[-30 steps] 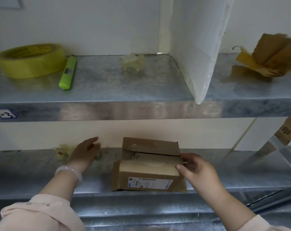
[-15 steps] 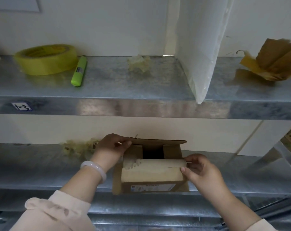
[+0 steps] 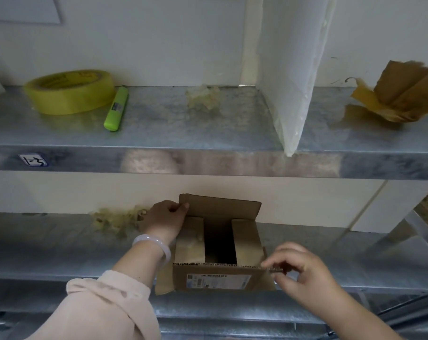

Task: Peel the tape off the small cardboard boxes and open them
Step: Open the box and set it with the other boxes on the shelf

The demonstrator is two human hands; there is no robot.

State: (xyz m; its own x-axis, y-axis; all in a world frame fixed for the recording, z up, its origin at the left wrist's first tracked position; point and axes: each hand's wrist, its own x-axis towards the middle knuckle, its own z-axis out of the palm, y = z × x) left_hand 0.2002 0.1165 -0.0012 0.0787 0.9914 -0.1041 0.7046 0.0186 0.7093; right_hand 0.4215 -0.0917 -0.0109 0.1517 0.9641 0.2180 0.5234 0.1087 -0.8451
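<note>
**Box open on the lower shelf, both hands on its flaps**

A small cardboard box (image 3: 218, 263) sits at the lower centre of the frame, on the front part of the lower shelf (image 3: 61, 251). Its top is open: the rear flap (image 3: 220, 208) stands upright against the wall, the two inner flaps lie folded in at left and right, and a dark gap shows between them. The near flap hangs down the front face, with a white label (image 3: 218, 281) on it.

The left hand (image 3: 165, 223), with a pale bangle (image 3: 154, 245) at the wrist, grips the upper left corner of the rear flap, fingers curled over the edge. The right hand (image 3: 303, 278), at the lower right, pinches the right end of the near flap's edge between thumb and fingertips; the other fingers are loosely curled.

Just left of the left hand, crumpled tape scraps (image 3: 112, 220) lie on the lower shelf by the wall.

On the upper shelf (image 3: 159, 123), a yellow tape roll (image 3: 70, 92) lies flat at the upper left, with a green marker (image 3: 116, 109) just beside it on the right. Another tape wad (image 3: 203, 96) sits near the middle. A white panel (image 3: 291, 69) stands right of centre, and crumpled brown paper (image 3: 399, 94) lies at the far right. A small label (image 3: 32, 160) is stuck on the upper shelf's front edge at left.
</note>
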